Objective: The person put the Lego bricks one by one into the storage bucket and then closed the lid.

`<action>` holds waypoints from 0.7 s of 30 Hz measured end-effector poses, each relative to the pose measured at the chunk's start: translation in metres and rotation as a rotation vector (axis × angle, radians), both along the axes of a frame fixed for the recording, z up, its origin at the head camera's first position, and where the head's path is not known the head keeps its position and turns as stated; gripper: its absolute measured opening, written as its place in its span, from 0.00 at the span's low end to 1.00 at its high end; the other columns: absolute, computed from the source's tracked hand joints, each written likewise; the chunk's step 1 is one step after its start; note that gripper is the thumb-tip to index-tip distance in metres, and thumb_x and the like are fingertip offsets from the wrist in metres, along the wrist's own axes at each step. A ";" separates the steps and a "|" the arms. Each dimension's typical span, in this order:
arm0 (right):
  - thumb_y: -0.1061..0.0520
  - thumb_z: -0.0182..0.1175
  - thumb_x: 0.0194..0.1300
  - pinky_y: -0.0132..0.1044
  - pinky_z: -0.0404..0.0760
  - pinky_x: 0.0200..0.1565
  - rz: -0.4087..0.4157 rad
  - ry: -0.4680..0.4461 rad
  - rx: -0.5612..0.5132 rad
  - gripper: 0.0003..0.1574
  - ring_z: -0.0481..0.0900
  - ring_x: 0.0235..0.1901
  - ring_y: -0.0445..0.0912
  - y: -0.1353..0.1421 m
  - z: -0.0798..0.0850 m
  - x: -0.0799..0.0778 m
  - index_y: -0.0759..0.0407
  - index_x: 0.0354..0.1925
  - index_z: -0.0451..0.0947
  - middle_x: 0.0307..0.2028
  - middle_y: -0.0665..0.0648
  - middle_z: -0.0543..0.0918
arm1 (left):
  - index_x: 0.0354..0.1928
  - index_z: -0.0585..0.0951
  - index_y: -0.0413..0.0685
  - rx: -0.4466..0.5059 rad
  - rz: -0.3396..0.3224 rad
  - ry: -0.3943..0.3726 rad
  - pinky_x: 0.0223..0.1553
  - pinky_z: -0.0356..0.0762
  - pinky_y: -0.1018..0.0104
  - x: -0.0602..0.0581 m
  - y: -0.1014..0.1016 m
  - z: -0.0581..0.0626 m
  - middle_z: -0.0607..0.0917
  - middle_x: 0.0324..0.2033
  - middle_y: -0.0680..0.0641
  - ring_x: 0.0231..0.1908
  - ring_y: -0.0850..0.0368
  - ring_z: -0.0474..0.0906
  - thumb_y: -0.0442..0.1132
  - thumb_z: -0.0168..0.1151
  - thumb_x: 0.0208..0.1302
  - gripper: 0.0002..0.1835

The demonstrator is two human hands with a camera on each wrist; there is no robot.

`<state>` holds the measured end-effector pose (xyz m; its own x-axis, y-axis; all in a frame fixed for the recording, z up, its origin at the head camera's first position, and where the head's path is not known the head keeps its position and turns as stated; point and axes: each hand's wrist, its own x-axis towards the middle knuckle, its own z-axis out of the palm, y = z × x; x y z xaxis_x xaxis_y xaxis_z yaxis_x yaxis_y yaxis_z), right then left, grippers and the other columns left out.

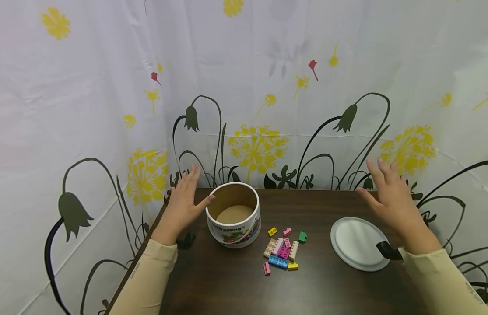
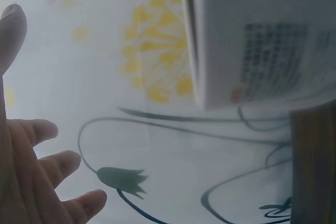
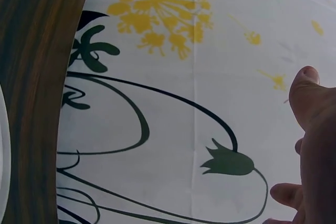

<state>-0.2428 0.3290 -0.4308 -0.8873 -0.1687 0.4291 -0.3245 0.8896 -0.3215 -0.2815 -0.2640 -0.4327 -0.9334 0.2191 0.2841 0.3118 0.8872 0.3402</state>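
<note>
My left hand (image 1: 182, 208) is raised with spread fingers beside a white round tub (image 1: 237, 234), its thumb overlapping the tub's rim in the head view. Nothing is in its grasp; the left wrist view shows the tub's printed side (image 2: 262, 40) apart from the fingers (image 2: 60, 166). Over on the right, my right hand (image 1: 395, 208) hovers with fingers spread, holding nothing, above and behind a round white lid (image 1: 358, 243). Between the hands lies a loose cluster of toy building bricks, among them a blue brick (image 1: 278, 262), a magenta brick (image 1: 283, 252) and a green brick (image 1: 302, 237).
Everything stands on a dark brown wooden table (image 1: 216, 284). Behind and to the left hangs a white curtain (image 1: 244, 57) printed with yellow and green flowers, close to the table's back edge. The tub has no lid on, and its beige inside bottom is visible.
</note>
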 end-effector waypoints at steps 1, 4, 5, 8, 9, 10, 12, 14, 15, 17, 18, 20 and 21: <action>0.39 0.60 0.81 0.87 0.40 0.72 0.004 -0.002 -0.007 0.56 0.39 0.82 0.83 -0.001 -0.002 0.001 0.50 0.90 0.42 0.86 0.76 0.48 | 0.90 0.38 0.63 0.003 -0.002 0.001 0.76 0.41 0.15 0.000 0.000 -0.002 0.42 0.89 0.45 0.87 0.31 0.39 0.67 0.63 0.74 0.57; 0.40 0.60 0.81 0.85 0.41 0.73 0.015 -0.008 -0.021 0.55 0.39 0.82 0.82 -0.004 -0.009 0.003 0.51 0.90 0.43 0.85 0.76 0.49 | 0.90 0.39 0.61 0.015 -0.009 0.012 0.77 0.42 0.17 0.000 0.000 -0.005 0.43 0.89 0.44 0.87 0.30 0.41 0.66 0.64 0.74 0.57; 0.41 0.60 0.81 0.85 0.41 0.73 0.020 -0.007 -0.025 0.55 0.39 0.82 0.81 -0.005 -0.011 0.003 0.51 0.90 0.43 0.85 0.77 0.50 | 0.90 0.40 0.61 0.026 -0.013 0.017 0.78 0.42 0.18 0.000 0.001 -0.006 0.43 0.89 0.44 0.87 0.30 0.41 0.66 0.63 0.74 0.57; 0.41 0.59 0.82 0.84 0.39 0.74 0.031 -0.008 -0.057 0.54 0.39 0.84 0.79 -0.011 -0.018 0.004 0.51 0.90 0.43 0.84 0.78 0.51 | 0.90 0.42 0.60 0.071 -0.021 0.024 0.77 0.43 0.18 0.002 0.000 -0.009 0.44 0.89 0.44 0.86 0.28 0.42 0.67 0.62 0.75 0.56; 0.42 0.59 0.83 0.84 0.38 0.74 0.039 -0.011 -0.079 0.53 0.38 0.84 0.78 -0.014 -0.021 0.005 0.52 0.90 0.43 0.84 0.78 0.51 | 0.90 0.42 0.60 0.089 -0.022 0.022 0.77 0.43 0.17 0.003 0.000 -0.011 0.43 0.89 0.44 0.86 0.28 0.42 0.67 0.62 0.75 0.56; 0.43 0.59 0.83 0.84 0.38 0.74 0.046 -0.014 -0.103 0.53 0.38 0.85 0.77 -0.018 -0.023 0.006 0.51 0.90 0.43 0.84 0.78 0.52 | 0.90 0.42 0.60 0.109 -0.020 0.018 0.77 0.42 0.17 0.005 0.000 -0.013 0.43 0.90 0.45 0.86 0.29 0.42 0.67 0.62 0.75 0.55; 0.43 0.58 0.83 0.84 0.38 0.75 0.061 -0.021 -0.153 0.52 0.37 0.85 0.75 -0.027 -0.030 0.007 0.51 0.90 0.44 0.84 0.78 0.52 | 0.90 0.42 0.59 0.145 -0.016 0.006 0.76 0.42 0.16 0.008 0.000 -0.018 0.43 0.90 0.45 0.86 0.29 0.41 0.66 0.62 0.76 0.55; 0.44 0.58 0.83 0.83 0.38 0.75 0.078 -0.032 -0.200 0.52 0.38 0.86 0.74 -0.036 -0.037 0.008 0.50 0.90 0.44 0.83 0.77 0.53 | 0.90 0.42 0.59 0.164 -0.013 -0.008 0.76 0.41 0.16 0.010 0.001 -0.025 0.44 0.90 0.44 0.87 0.29 0.41 0.65 0.62 0.76 0.55; 0.44 0.59 0.83 0.83 0.39 0.76 0.084 -0.038 -0.217 0.51 0.38 0.86 0.74 -0.040 -0.040 0.009 0.49 0.90 0.44 0.83 0.77 0.54 | 0.90 0.43 0.58 0.173 -0.015 -0.012 0.76 0.41 0.16 0.011 0.002 -0.027 0.44 0.89 0.43 0.87 0.29 0.41 0.64 0.63 0.76 0.55; 0.44 0.59 0.83 0.82 0.41 0.76 0.094 -0.055 -0.240 0.51 0.39 0.86 0.74 -0.048 -0.046 0.010 0.47 0.90 0.44 0.84 0.76 0.53 | 0.90 0.44 0.55 0.187 -0.021 -0.017 0.76 0.41 0.15 0.014 0.004 -0.032 0.45 0.89 0.42 0.86 0.28 0.42 0.64 0.63 0.76 0.54; 0.44 0.59 0.83 0.81 0.42 0.76 0.097 -0.066 -0.248 0.51 0.40 0.86 0.74 -0.051 -0.049 0.010 0.46 0.90 0.44 0.84 0.76 0.53 | 0.90 0.44 0.55 0.196 -0.025 -0.018 0.76 0.41 0.15 0.015 0.005 -0.035 0.46 0.89 0.41 0.86 0.28 0.42 0.64 0.63 0.76 0.54; 0.43 0.58 0.83 0.81 0.44 0.76 0.104 -0.096 -0.268 0.51 0.39 0.86 0.73 -0.056 -0.054 0.011 0.44 0.90 0.43 0.86 0.74 0.50 | 0.90 0.45 0.54 0.214 -0.030 -0.016 0.76 0.40 0.15 0.017 0.006 -0.037 0.46 0.89 0.41 0.86 0.28 0.42 0.63 0.63 0.76 0.54; 0.43 0.58 0.84 0.82 0.46 0.76 0.106 -0.110 -0.276 0.51 0.39 0.86 0.73 -0.059 -0.056 0.012 0.42 0.90 0.43 0.86 0.73 0.49 | 0.90 0.45 0.55 0.226 -0.030 -0.015 0.76 0.40 0.16 0.018 0.007 -0.038 0.46 0.89 0.42 0.86 0.28 0.43 0.63 0.63 0.76 0.54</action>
<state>-0.2310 0.2704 -0.4872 -0.9147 -0.1534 0.3738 -0.3606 0.7271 -0.5842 -0.2633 -0.2573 -0.4706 -0.9320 0.1792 0.3150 0.3301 0.7783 0.5341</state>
